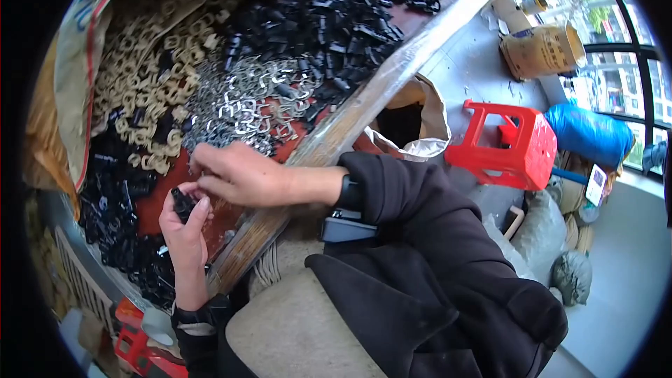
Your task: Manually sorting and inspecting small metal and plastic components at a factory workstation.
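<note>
My left hand [185, 232] is closed round a small black plastic part [183, 205], held upright between thumb and fingers above the red tabletop. Just above and beside it is my right hand [245, 176], its fingers bent and drawn together. What those fingertips hold, if anything, is hidden. Beyond both hands lies a heap of small silvery metal clips [241, 101]. To its left are cream-coloured ring-shaped parts [150, 77]. Black plastic parts are piled at the back [308, 31], and more black pieces [129, 238] lie left of my left hand.
A plastic-wrapped wooden edge [336, 133] borders the table on my side. Beyond it stand an open sack [434, 126], a red plastic stool [535, 150] and a brown bucket-like container [535, 52]. A large woven sack [84, 49] lines the table's left side.
</note>
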A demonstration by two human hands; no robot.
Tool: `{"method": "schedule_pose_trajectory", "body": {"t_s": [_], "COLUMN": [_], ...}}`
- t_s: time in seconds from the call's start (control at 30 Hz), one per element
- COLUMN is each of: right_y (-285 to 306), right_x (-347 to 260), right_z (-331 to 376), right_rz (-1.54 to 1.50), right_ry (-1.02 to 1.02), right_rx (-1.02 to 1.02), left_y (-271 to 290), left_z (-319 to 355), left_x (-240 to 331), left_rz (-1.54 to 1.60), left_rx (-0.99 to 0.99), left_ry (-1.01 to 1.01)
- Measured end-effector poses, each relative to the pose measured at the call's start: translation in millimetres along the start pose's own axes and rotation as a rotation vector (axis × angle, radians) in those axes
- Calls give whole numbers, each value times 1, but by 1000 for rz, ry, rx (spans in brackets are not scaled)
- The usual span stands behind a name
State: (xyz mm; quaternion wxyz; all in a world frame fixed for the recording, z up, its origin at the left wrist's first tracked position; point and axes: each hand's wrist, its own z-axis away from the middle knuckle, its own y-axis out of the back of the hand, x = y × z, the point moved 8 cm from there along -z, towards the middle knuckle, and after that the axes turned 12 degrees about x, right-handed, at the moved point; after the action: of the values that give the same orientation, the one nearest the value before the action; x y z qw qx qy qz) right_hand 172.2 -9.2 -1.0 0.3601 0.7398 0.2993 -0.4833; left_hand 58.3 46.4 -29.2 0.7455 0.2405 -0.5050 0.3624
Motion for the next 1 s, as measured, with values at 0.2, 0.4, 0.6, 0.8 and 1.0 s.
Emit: {"method": "schedule_pose_trajectory", "body": {"t_s": [0.2,0.4,0.6,0.8,1.0], "right_y": [11,16,-2,-7,-13], "right_x": [11,17,25,24,29], "right_z": [12,17,30,35,40], "right_rz": [-282,-419,-790,-886,-906], "right_ry": [-77,-105,-432,-422,-596], "right_rx": [84,142,-49,-28,-128], "left_y": [-15,-24,-25,-20,-17], "left_z": [2,2,4,10,7], "left_x": [14,18,16,20,12], "left_rz": [-229,-257,-258,-306,-192], "left_rx": [109,70,-21,56,49], "left_ry": [-242,-310,-340,-394,-309]}}
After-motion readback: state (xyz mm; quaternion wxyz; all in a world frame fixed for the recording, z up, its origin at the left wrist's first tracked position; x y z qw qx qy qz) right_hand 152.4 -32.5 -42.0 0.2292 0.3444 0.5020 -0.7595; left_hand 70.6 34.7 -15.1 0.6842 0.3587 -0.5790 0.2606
